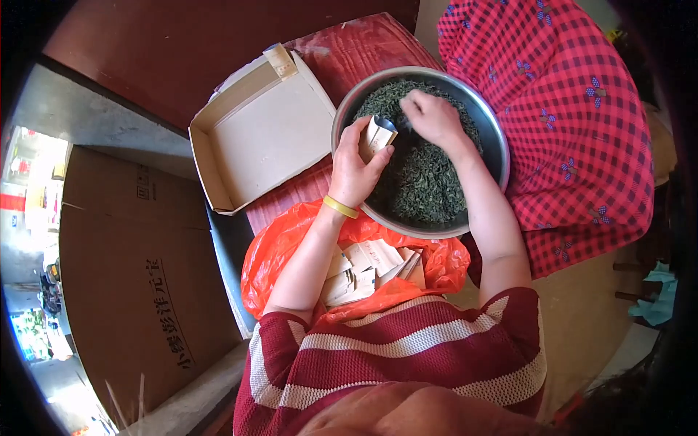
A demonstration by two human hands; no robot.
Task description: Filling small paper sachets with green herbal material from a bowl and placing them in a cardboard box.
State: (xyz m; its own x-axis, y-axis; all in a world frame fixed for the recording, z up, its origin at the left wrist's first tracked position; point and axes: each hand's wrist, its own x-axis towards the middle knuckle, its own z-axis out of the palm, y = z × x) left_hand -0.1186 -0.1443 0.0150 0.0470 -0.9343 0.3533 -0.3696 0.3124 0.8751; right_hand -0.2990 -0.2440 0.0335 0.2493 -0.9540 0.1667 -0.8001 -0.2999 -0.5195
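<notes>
My left hand [354,166] grips a small paper pouch [376,136] with printing on it. The pouch's mouth gapes, showing a dark, silvery lining. Beneath it stands a round stainless steel basin [493,122] with dried green leaves [431,188], which look like tea. Over the far part of the leaves is my right hand [433,114], its fingers curled; the fingertips blur, and whether they pinch any leaves cannot be seen. Nearer my body, a red plastic bag [278,245] holds several flat paper pouches [376,256]. My left forearm passes over this bag.
A shallow cardboard tray [267,136] lies left of the basin on a red wood-patterned table [371,43]. One upright pouch [281,61] is at its far corner. Red checked cloth [567,125] bulges along the basin's right side. A large cardboard carton [125,261] stands at the left.
</notes>
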